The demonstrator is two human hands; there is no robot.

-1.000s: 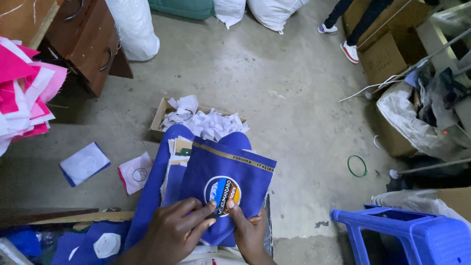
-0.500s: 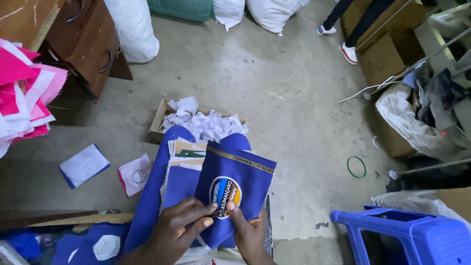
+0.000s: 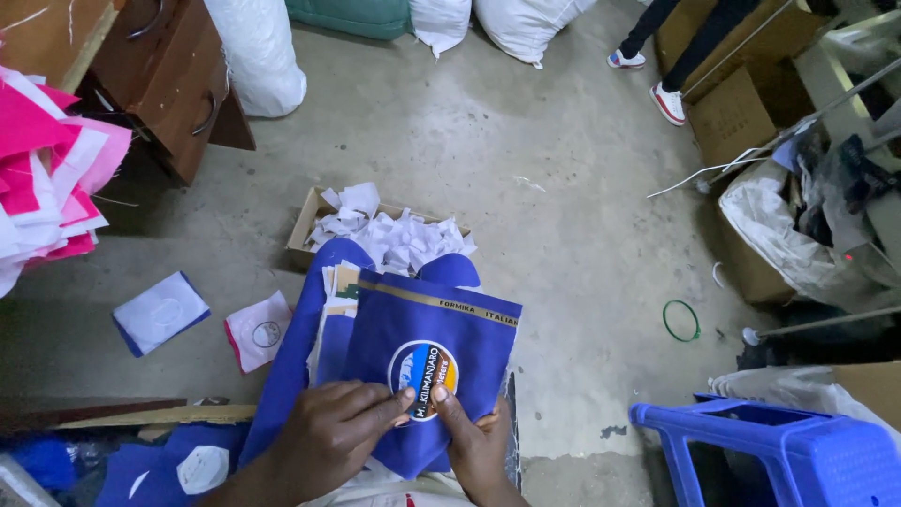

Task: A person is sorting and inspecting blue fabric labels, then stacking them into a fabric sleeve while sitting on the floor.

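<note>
Pressing down on a round printed patch [image 3: 423, 367] at the middle of a blue fabric piece [image 3: 432, 347], with the left hand [image 3: 324, 441] coming in from the lower left and the right hand [image 3: 474, 441] from below; compared with a second ago, drawing the fingertips closer together onto the patch, the left fingers sliding up onto its lower left rim and the right thumb settling on its lower right rim; judging from that, moving on from steadying the cloth to working the patch itself, smoothing or peeling being impossible to tell apart. Left fingers [image 3: 375, 406] lying flat and extended on patch and cloth, not clenched; right thumb and fingers pinching the fabric's lower edge beside the patch. Resting the blue piece on top of a stack of similar blue pieces [image 3: 310, 347] across the lap, just this side of a cardboard box [image 3: 305, 225] of white paper scraps [image 3: 394, 235] on the concrete floor [image 3: 526, 160].

Hiding the lower part of the fabric and most of the right palm under the hands; cutting off the wrists at the bottom edge; showing only legs and shoes of another person [image 3: 668, 99] at the top right; leaving the pink and white cloths [image 3: 42, 169] at the left edge half out of view.
</note>
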